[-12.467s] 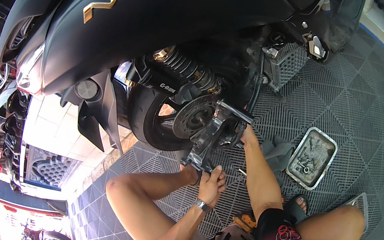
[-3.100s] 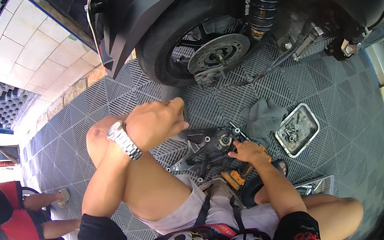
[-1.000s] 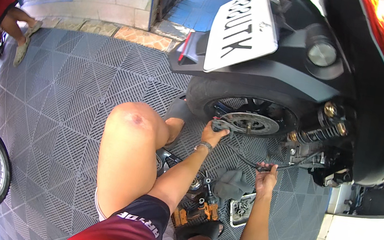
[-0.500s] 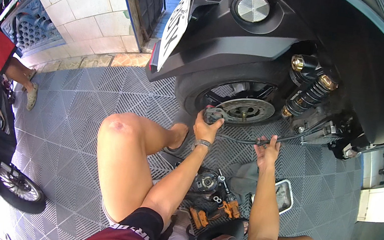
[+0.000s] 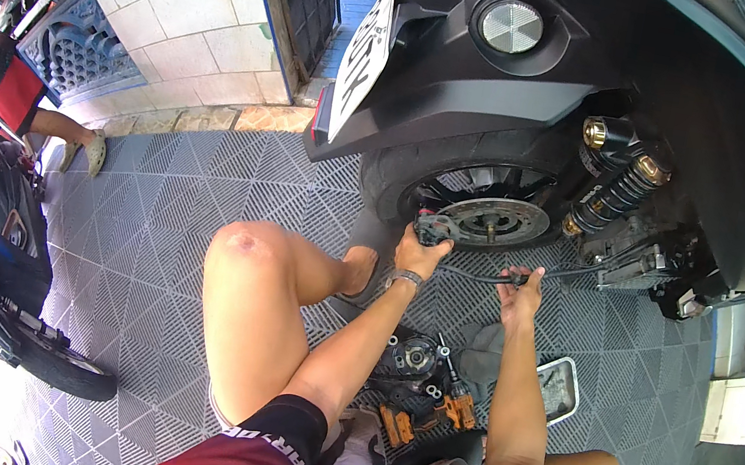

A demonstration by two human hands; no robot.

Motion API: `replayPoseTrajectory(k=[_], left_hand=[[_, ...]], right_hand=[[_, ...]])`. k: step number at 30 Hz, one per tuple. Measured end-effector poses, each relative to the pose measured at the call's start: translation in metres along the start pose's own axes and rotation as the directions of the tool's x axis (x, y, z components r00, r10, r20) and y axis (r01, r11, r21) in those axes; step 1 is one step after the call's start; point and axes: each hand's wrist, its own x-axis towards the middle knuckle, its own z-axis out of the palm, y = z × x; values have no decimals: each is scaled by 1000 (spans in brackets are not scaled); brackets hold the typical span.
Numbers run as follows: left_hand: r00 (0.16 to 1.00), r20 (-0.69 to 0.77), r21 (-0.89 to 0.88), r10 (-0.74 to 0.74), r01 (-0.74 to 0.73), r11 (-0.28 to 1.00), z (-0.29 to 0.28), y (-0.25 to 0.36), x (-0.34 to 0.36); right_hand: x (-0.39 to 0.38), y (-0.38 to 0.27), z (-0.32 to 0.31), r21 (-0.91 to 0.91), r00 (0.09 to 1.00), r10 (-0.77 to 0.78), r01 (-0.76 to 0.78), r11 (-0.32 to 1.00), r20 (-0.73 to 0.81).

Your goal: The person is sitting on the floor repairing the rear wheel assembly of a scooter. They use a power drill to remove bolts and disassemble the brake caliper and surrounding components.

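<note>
My left hand (image 5: pixel 418 256) is closed around a dark brake caliper (image 5: pixel 435 230) at the near left edge of the brake disc (image 5: pixel 520 222). Behind the disc is the rear wheel (image 5: pixel 394 173) of a black scooter. From the caliper, a black hose (image 5: pixel 476 275) runs right toward the scooter's underside. My right hand (image 5: pixel 520 300) pinches that hose between thumb and fingers, right of my left hand. Whether the caliper touches the disc is hidden by my fingers.
On the grey tiled mat between my legs lie a dark round metal part (image 5: pixel 416 358), an orange-and-black power tool (image 5: pixel 460 411) and a grey cloth (image 5: pixel 483 351). A white-rimmed tray (image 5: pixel 574 392) sits right. Another motorcycle (image 5: pixel 29 343) and a person's foot (image 5: pixel 94 152) are left.
The whole view has shifted, so the scene sits farther right. My right hand has moved slightly left along the hose. My left hand stays on the caliper beside the disc.
</note>
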Motion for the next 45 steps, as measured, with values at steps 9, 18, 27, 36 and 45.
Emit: replayPoseTrajectory(k=[9,18,27,36,45], left_hand=[[999,23,-22,28,-27,999,-6,5,-3],[1000,-17,179,-2,5,984,-3,8,-1],[995,50,-95,81,-76,993,-13,-7,4],[911,404,-790,-80,392,472,-13,-64,10],[917,318,-855,-239,386,345,11,-22,5]], right_hand=[[-9,-5,2,1,1000,-10,10,1000,9],[-14,-4,10,-72,1000,19,-19,997,-1],[-49,28,66,-645,640,-682,695,318,353],[-78,53,124,-681,839,-63,480,553,541],[-63,61,117,-830,865,-315,479,285,391]])
